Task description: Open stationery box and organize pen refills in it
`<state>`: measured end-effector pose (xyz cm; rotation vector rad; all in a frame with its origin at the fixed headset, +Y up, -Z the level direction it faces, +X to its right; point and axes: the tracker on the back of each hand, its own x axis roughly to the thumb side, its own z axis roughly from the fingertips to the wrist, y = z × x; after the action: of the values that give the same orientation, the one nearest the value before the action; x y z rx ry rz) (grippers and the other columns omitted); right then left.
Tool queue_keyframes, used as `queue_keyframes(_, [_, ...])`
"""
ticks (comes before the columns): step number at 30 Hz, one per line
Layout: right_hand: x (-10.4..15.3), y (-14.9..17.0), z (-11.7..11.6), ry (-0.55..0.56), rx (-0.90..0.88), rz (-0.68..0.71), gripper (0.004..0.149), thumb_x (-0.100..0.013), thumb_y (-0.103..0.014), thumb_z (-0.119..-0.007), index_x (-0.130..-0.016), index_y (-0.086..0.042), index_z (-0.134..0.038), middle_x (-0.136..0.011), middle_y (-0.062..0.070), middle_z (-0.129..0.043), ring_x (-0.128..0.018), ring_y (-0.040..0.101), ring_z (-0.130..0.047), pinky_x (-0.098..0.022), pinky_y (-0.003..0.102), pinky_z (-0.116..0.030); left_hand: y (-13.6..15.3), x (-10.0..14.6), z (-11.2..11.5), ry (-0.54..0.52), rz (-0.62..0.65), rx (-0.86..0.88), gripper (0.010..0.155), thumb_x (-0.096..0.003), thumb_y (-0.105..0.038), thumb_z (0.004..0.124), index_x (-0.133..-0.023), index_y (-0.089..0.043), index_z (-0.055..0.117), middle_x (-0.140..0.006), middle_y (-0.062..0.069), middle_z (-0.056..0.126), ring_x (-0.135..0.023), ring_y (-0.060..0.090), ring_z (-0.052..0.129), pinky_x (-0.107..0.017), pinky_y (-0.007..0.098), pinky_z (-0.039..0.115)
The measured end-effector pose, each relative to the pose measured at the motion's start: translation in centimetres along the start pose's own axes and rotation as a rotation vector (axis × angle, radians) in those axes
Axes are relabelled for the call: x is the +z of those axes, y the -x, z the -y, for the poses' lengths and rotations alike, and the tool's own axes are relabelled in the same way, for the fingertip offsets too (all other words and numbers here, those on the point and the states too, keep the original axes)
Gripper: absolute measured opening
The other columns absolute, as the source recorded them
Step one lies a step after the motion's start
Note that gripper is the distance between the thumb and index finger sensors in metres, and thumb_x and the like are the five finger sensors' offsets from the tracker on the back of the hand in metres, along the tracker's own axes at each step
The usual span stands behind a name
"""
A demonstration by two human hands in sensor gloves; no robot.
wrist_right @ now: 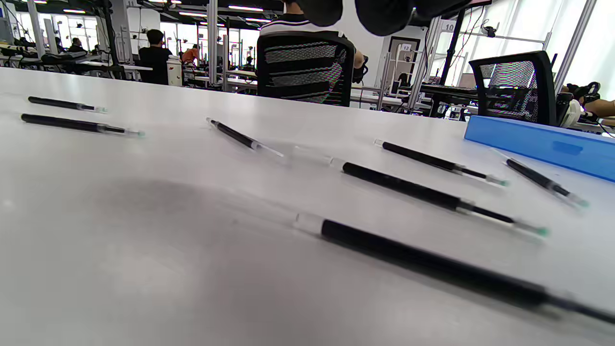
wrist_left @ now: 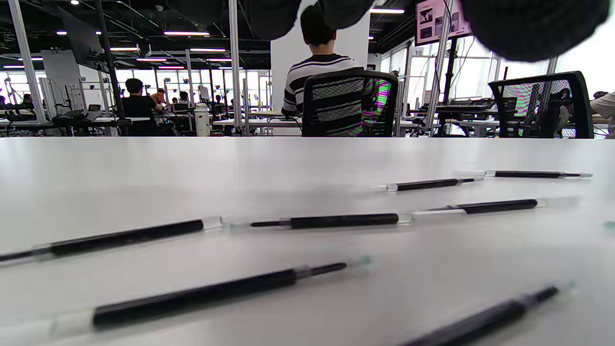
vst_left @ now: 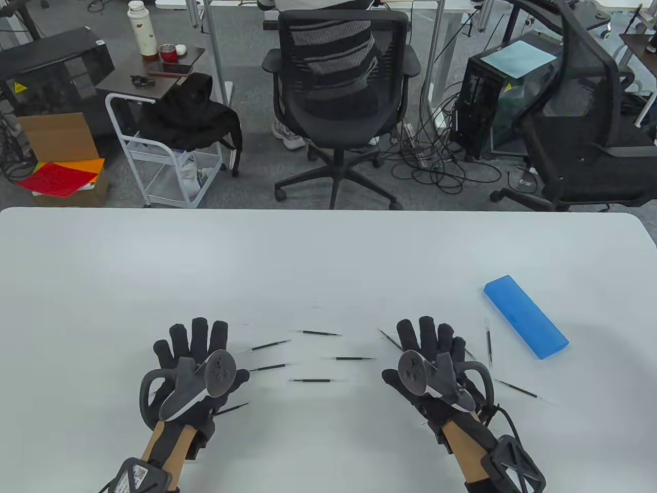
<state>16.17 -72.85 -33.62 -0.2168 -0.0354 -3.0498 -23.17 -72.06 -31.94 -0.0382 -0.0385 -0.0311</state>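
Both my hands lie flat on the white table (vst_left: 328,257), fingers straight, holding nothing: left hand (vst_left: 192,359), right hand (vst_left: 428,357). Black pen refills (vst_left: 354,358) lie scattered between and around them. Off to my right sits the blue stationery box (vst_left: 525,323), lid shut.

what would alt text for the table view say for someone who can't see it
Two gloved hands, left hand and right hand, lie flat and open on a white table among scattered black pen refills. A closed blue stationery box sits to the right of the right hand, untouched. Office chairs and cables fill the floor behind.
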Motion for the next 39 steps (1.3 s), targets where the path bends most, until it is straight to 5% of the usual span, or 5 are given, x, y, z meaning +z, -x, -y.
queue_keyframes(12, [-0.8,2.6,0.3,-0.012,-0.018,-0.082,0.098,-0.041,-0.073,-0.056,-0.120,-0.026,-0.023,-0.129,0.030,-0.035,-0.112,0.061,-0.047,-0.079,0.070,-0.045,0.3,0.1,-0.1,-0.012,-0.001,0.021,0.096,-0.0455,-0.069,0.056,-0.121,-0.020,0.020,-0.129,0.023,0.024,-0.113,0.063,0.027,-0.073,0.079,0.027])
queue_keyframes(23, [-3.7,13.3,0.6,-0.107,-0.065,-0.407,0.096,-0.043,-0.069,-0.065,-0.120,-0.024,-0.029,-0.128,0.030,-0.042,-0.111,0.060,-0.051,-0.078,0.070,-0.048,0.7,-0.1,0.0,0.009,-0.007,0.037,0.096,-0.0459,-0.068,0.057,-0.121,-0.019,0.020,-0.129,0.023,0.025,-0.113,0.062,0.031,-0.073,0.079,0.027])
queue_keyframes(28, [-4.8,18.4,-0.9,-0.250,-0.109,-0.551,0.098,-0.042,-0.068,-0.068,-0.119,-0.024,-0.027,-0.128,0.029,-0.040,-0.111,0.060,-0.050,-0.078,0.070,-0.047,0.8,-0.1,-0.1,0.006,-0.008,0.040,0.096,-0.0460,-0.068,0.057,-0.121,-0.019,0.021,-0.129,0.023,0.025,-0.113,0.062,0.031,-0.073,0.079,0.027])
queue_keyframes(39, [-6.0,21.6,-2.5,-0.356,0.018,-0.646,0.092,-0.044,-0.058,-0.079,-0.118,-0.025,-0.036,-0.126,0.026,-0.046,-0.111,0.056,-0.053,-0.079,0.068,-0.049,0.9,-0.1,-0.1,0.010,-0.020,0.040,0.096,-0.0465,-0.067,0.057,-0.120,-0.019,0.019,-0.129,0.023,0.026,-0.113,0.062,0.031,-0.073,0.079,0.027])
